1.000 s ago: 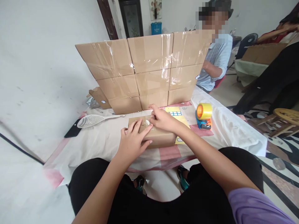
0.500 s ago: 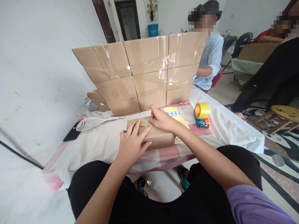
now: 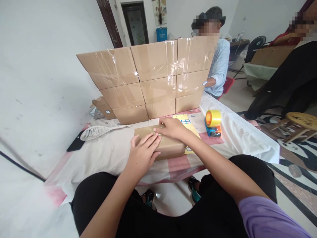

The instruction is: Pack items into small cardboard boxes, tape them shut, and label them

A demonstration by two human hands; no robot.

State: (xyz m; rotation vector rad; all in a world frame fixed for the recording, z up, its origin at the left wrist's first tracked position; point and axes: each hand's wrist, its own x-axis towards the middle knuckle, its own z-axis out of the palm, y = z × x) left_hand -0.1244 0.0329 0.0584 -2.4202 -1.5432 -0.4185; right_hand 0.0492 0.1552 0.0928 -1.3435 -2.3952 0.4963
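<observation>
White cloth with pink checks covers the table (image 3: 116, 152). At its middle lies a flat brown cardboard box (image 3: 163, 145), long axis running left to right. Left hand (image 3: 143, 153) rests flat on the near left top, fingers spread, gripping nothing. Right hand (image 3: 172, 128) presses fingertips on the far edge. Behind stands a wall of 9 taped cartons (image 3: 153, 76); a yellow tape dispenser (image 3: 213, 123) sits right.

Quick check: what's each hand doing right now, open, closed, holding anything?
Left hand: open, flat on the cardboard box, holding nothing.
Right hand: open, fingers pressed on the box top, holding nothing.
</observation>
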